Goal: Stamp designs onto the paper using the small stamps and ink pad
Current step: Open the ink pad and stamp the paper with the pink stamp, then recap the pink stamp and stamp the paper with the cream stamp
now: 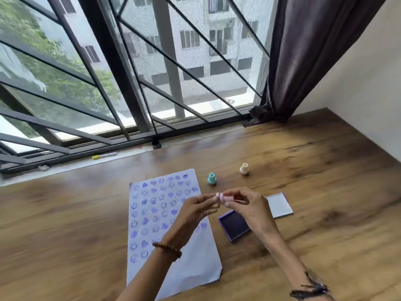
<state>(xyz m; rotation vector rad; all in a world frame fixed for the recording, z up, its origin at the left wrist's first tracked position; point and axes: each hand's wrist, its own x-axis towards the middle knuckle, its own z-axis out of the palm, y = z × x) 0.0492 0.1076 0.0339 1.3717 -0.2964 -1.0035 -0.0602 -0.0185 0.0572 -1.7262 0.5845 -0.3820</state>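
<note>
A white paper sheet (186,263) lies on the wooden table, covered in rows of purple smiley and heart prints. Above its right edge both hands meet. My right hand (249,207) holds a small pink stamp (226,198) sideways. My left hand (199,207) pinches the stamp's pale cap (217,195) at its end, slightly apart from the body. The open purple ink pad (234,227) sits just below my right hand, with its lid (280,205) lying to the right. A teal stamp (212,178) and a cream stamp (244,169) stand upright beyond the hands.
The wooden table (325,192) runs up to a barred window at the back. A yellow-capped pen (104,155) and a small dark cap (156,144) lie on the sill. A dark curtain (303,61) hangs at the back right beside a white wall.
</note>
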